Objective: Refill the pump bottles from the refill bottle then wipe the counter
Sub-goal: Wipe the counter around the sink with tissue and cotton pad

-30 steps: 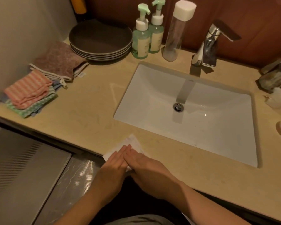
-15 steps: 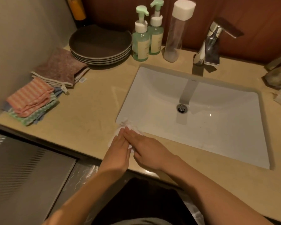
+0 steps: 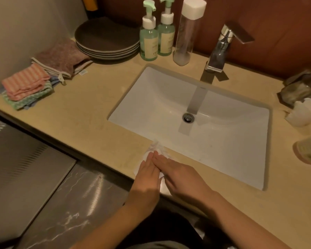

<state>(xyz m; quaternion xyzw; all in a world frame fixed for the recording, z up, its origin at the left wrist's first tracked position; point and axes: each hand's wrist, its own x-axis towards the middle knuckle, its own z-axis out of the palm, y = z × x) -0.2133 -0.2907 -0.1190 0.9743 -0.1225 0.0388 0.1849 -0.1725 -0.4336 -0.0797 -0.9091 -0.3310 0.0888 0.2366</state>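
Observation:
Two green pump bottles (image 3: 149, 39) (image 3: 166, 32) stand side by side at the back of the beige counter (image 3: 90, 112). To their right stands a tall clear refill bottle (image 3: 186, 33) with a white cap. A crumpled white tissue (image 3: 155, 149) lies on the counter's front strip, by the sink's near left rim. My left hand (image 3: 145, 178) and my right hand (image 3: 180, 175) press flat on the tissue with straight fingers, fingertips meeting. Most of the tissue is hidden under my hands.
A white sink (image 3: 196, 126) with a chrome faucet (image 3: 221, 49) fills the middle of the counter. Dark plates (image 3: 106, 40) are stacked at the back left. Folded cloths (image 3: 27, 85) lie at the far left. Crumpled wrappers and tissues (image 3: 302, 97) sit at the right edge.
Both hands slid the tissue forward to the sink's rim, then back a little toward the counter's front edge. The tissue has bunched up. The bottles have not moved.

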